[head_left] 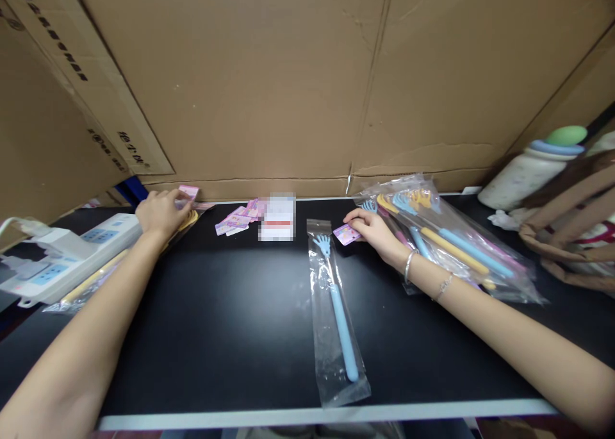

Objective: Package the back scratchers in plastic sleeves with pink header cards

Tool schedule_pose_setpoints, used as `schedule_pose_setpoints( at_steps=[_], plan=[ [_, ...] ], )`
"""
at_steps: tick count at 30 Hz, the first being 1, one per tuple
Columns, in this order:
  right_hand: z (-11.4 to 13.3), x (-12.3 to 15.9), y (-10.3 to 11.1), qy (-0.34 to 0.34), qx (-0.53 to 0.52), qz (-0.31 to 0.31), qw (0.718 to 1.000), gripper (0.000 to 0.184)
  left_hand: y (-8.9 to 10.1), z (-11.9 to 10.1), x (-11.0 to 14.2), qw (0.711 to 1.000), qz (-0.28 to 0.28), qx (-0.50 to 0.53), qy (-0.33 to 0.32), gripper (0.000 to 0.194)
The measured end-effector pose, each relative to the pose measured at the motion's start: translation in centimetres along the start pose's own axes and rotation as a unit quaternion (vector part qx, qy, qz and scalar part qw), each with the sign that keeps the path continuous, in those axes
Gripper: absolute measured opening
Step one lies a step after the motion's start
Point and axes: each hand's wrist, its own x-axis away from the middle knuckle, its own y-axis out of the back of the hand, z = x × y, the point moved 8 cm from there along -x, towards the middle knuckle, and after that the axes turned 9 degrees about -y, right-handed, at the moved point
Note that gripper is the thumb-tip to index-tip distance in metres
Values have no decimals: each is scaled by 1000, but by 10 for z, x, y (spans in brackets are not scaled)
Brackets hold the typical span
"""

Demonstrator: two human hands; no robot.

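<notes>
Fingers (358, 215) of your right hand (378, 235) pinch purple card (346, 234); left hand (158, 213), grip unclear, is near far edge; bench (221, 336) left of bagged scratcher (343, 330) is open.

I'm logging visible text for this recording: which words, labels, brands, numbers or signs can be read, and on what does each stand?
No text reads clearly enough to quote.
Left cardboard: dark characters, too blurred to read surely.
Loose cards: print too small.
Purple card in right hand: too small and blurred.
Pink card at left hand: too small.
White label: pixelated.
</notes>
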Motion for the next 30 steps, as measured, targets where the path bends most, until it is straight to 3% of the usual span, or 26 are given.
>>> schedule_pose_setpoints(
  at_steps=[4, 7, 10, 13, 15, 18, 21, 25, 30],
  plan=[
    [0, 0, -2, 1, -3, 11, 1000, 14, 26, -14, -5, 995, -78, 51, 33, 39],
    [0, 0, -2, -3, -8, 14, 1000, 15, 48, -50, -11, 984, -130, 121, 19, 32],
    [0, 0, -2, -1, -8, 17, 1000, 14, 66, -112, -13, 972, -131, 182, -73, 25],
    [-1, -1, -2, -7, -13, 25, 1000, 14, 75, -184, -1, 957, -83, 185, -207, 24],
    [-2, 0, -3, -16, -21, 29, 999, 14, 78, -229, 16, 932, -59, 163, -319, 25],
    [-1, 1, -3, -24, -33, 35, 999, 12, 77, -269, 34, 905, -42, 146, -398, 27],
    [0, 3, -4, -26, -39, 39, 998, 11, 66, -284, 36, 903, 2, 136, -408, 33],
    [0, 3, -5, -30, -46, 43, 998, 11, 53, -288, 31, 907, 59, 135, -394, 36],
    [0, 4, -6, -30, -44, 48, 997, 11, 48, -293, 31, 896, 55, 145, -417, 29]
  ],
)
